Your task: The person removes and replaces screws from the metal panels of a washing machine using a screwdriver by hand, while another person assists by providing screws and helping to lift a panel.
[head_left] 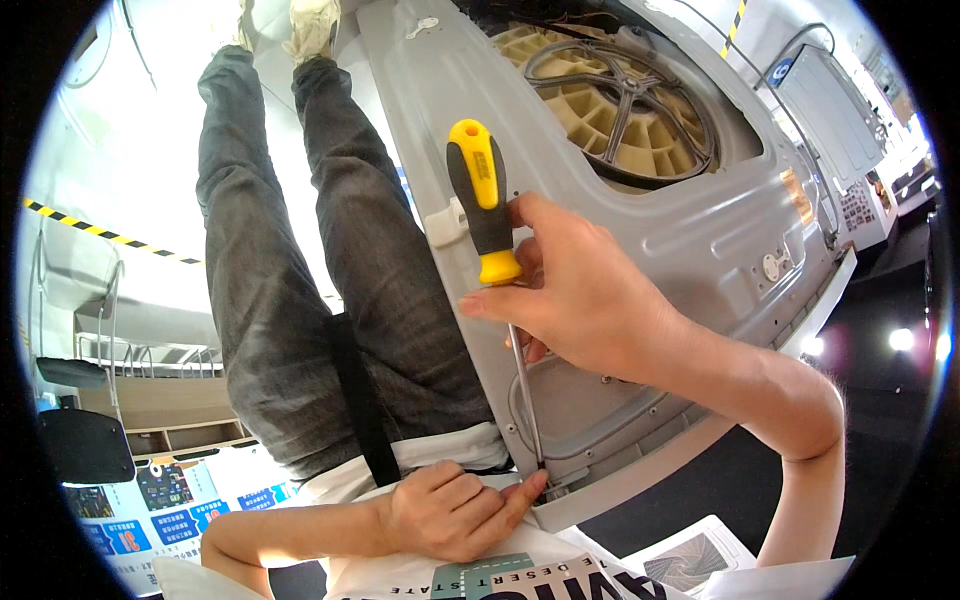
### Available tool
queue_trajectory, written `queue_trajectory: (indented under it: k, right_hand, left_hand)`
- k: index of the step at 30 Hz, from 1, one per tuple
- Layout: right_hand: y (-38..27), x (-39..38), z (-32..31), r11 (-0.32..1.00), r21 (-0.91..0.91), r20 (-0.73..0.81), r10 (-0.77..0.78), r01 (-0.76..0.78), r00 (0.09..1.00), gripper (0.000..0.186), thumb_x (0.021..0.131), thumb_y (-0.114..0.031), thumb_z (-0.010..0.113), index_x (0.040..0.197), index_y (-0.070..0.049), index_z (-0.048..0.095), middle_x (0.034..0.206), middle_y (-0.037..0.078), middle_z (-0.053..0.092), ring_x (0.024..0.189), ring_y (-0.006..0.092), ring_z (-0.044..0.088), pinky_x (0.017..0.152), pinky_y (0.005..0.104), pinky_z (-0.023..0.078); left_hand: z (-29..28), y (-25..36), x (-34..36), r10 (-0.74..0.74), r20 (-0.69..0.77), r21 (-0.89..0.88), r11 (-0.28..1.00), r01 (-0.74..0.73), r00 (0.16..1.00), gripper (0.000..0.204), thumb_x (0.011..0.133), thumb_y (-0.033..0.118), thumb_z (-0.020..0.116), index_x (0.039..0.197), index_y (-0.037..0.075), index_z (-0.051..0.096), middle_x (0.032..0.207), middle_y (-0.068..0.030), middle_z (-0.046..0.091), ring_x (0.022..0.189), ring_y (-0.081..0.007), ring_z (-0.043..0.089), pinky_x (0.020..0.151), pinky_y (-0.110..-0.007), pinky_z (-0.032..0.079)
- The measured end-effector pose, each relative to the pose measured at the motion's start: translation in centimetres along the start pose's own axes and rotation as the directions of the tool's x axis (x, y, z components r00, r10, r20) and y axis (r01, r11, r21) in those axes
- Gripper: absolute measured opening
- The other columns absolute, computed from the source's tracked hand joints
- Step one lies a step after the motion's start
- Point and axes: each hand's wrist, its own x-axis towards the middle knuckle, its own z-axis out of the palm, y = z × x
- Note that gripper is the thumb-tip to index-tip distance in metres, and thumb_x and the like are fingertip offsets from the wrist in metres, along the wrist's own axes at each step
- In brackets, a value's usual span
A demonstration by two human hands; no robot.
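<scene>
Screwdriver (482, 200) is gripped near its collar by my right hand (585, 290), tip at the near corner of the grey panel (720, 250) beside the fingertips of my half-curled left hand (450, 510), whose hold I cannot confirm; I should keep the shaft (525, 390) aligned and pressure steady.

Over left: black chair (85, 447), wooden shelving (170, 400) near it, yellow-black striped tape (112, 236). Far right: bright lights (901, 340), pale grey panel (828, 105).

Wears dark-grey jeans (275, 340), pale shoes (312, 30) and a white shirt (552, 553) with black lettering (625, 587). Has a black strap (362, 400) over the jeans.
</scene>
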Motion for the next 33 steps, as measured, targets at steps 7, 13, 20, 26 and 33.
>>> queue_trajectory:
  k: [7,13,20,26,33]
  right_hand:
    - [0.3,0.2,-0.5,1.0,0.014,0.087,0.014,-0.015,0.996,0.047,0.082,-0.016,0.068,0.114,0.004,0.039,0.071,0.01,0.062,0.056,0.0144,0.061,0.051,0.027,0.052]
    - [0.9,-0.1,0.5,0.959,-0.266,-0.067,-0.122,0.1,0.99,0.051,0.081,-0.02,0.069,0.114,0.003,0.037,0.064,0.01,0.061,0.055,0.0177,0.061,0.053,0.0291,0.048]
    - [1.0,-0.5,1.5,0.916,-0.365,-0.109,-0.218,0.165,0.97,0.052,0.081,-0.019,0.068,0.115,0.004,0.037,0.061,0.013,0.06,0.056,0.023,0.063,0.057,0.0345,0.046]
    - [1.0,-0.8,1.4,0.912,-0.361,-0.109,-0.247,0.193,0.963,0.051,0.082,-0.018,0.067,0.116,0.004,0.037,0.061,0.012,0.06,0.058,0.0248,0.062,0.058,0.035,0.046]
    - [1.2,-0.4,1.2,0.953,-0.239,-0.159,-0.225,0.183,0.961,0.049,0.083,-0.014,0.064,0.119,0.004,0.036,0.061,0.01,0.06,0.053,0.0195,0.06,0.052,0.0322,0.046]
  left_hand:
    - [0.1,0.0,-0.2,0.01,-0.001,0.01,1.0,-0.01,1.0,0.027,0.076,0.014,0.069,0.101,0.005,0.07,0.054,0.006,0.041,0.049,-0.0051,0.039,0.044,-0.02,0.029]
    - [-0.2,0.0,0.1,0.024,0.017,0.029,0.999,-0.024,1.0,0.022,0.077,0.013,0.068,0.097,0.005,0.071,0.054,0.0053,0.043,0.049,-0.0053,0.039,0.044,-0.019,0.03]
    - [-0.5,0.2,0.1,-0.002,0.048,0.024,1.0,0.001,0.999,0.014,0.076,0.009,0.068,0.089,0.004,0.072,0.054,0.0051,0.046,0.049,-0.0056,0.04,0.044,-0.019,0.029]
    - [-1.1,-0.4,0.6,0.036,0.116,-0.033,0.999,-0.032,0.993,0.026,0.076,0.01,0.063,0.1,0.002,0.067,0.06,0.0019,0.05,0.053,-0.0079,0.045,0.049,-0.021,0.036]
    - [-1.2,-1.8,1.5,0.042,0.166,-0.257,0.966,0.002,0.985,0.03,0.078,0.009,0.056,0.107,0.002,0.06,0.068,-0.0023,0.055,0.064,-0.0167,0.055,0.061,-0.03,0.045]
